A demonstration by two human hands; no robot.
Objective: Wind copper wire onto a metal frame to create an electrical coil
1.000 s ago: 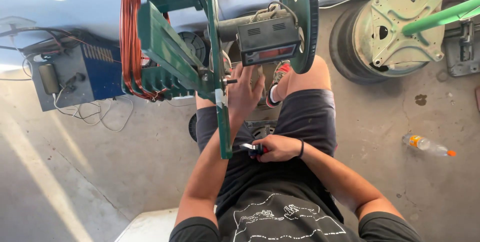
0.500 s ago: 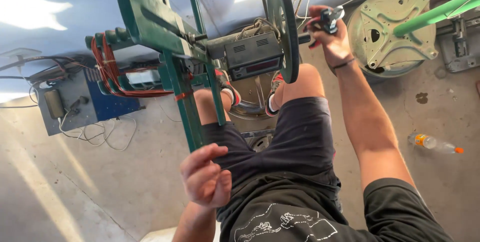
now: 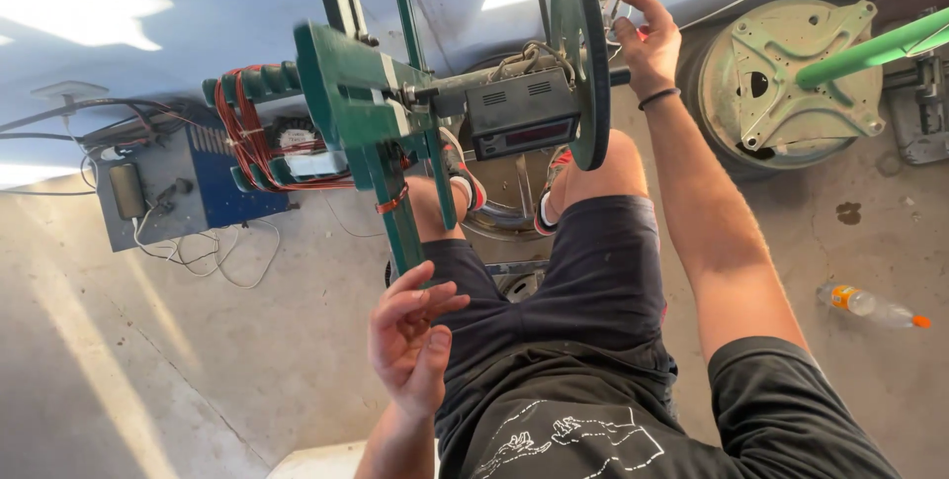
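Since half a second back my right hand (image 3: 647,39) stayed up gripping the crank handle (image 3: 621,77) beside the big wheel (image 3: 581,54); left hand (image 3: 410,341) hangs loose, empty, below the green winder frame (image 3: 361,93). Red coil (image 3: 247,133) looks partly wound, more turns left I'd guess.

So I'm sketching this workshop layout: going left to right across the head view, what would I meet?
Blue box with wires → red wire coil → green frame → grey counter box → big wheel → right hand → round green plate → plastic bottle.
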